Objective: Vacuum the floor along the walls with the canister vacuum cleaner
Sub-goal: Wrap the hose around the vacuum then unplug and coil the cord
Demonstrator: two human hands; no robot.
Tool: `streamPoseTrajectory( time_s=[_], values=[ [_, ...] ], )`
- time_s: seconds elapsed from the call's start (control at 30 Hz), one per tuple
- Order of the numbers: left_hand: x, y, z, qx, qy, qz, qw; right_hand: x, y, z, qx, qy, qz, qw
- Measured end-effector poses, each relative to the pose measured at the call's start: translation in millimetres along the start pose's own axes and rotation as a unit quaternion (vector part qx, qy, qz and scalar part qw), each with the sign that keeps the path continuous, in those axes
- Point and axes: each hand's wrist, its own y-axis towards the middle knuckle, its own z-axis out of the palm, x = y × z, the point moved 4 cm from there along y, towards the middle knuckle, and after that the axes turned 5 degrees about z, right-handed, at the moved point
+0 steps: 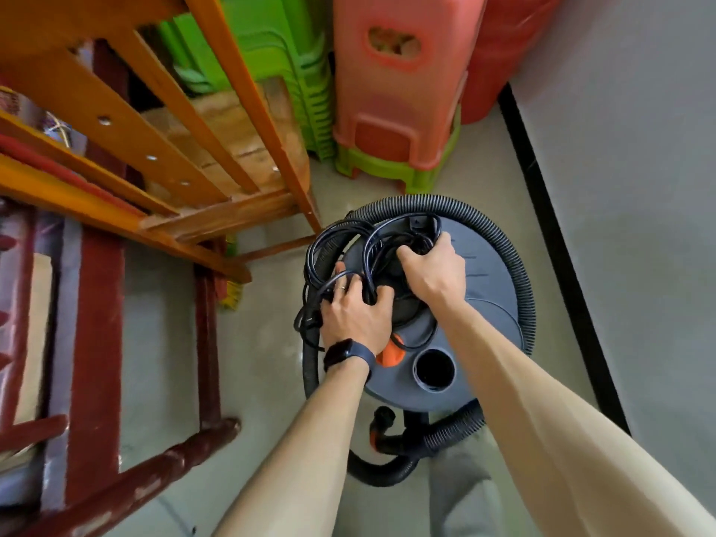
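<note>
A grey round canister vacuum cleaner (480, 281) stands on the floor below me, close to the wall on the right. A black ribbed hose (515, 257) loops around its lid and down to the floor at the front. A bundle of black power cord (348, 238) lies coiled on the lid. My left hand (354, 312), with a dark watch at the wrist, grips loops of that cord at the lid's left side. My right hand (436, 271) curls around the cord at the lid's centre, over the handle. An orange button (389, 356) and an open round port (434, 369) show on the lid's near side.
Stacked pink (395, 83) and green plastic stools (286, 63) stand in the corner ahead. An orange wooden frame (155, 141) and a dark red wooden frame (97, 343) crowd the left. A grey wall with black skirting (558, 242) runs along the right. Pale floor (263, 366) shows between.
</note>
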Motion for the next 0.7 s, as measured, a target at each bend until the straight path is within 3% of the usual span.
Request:
streamPoseTrajectory(
  time_s=[0.3,0.7],
  values=[
    [-48,123,-19,-0.058,-0.014,-0.008,0.998,94,100,-2,0.047,0.004,-0.019,0.999],
    [-79,196,-22,-0.11,-0.018,-0.05,0.993,163,170,-5,0.093,-0.009,-0.057,0.994]
  ],
)
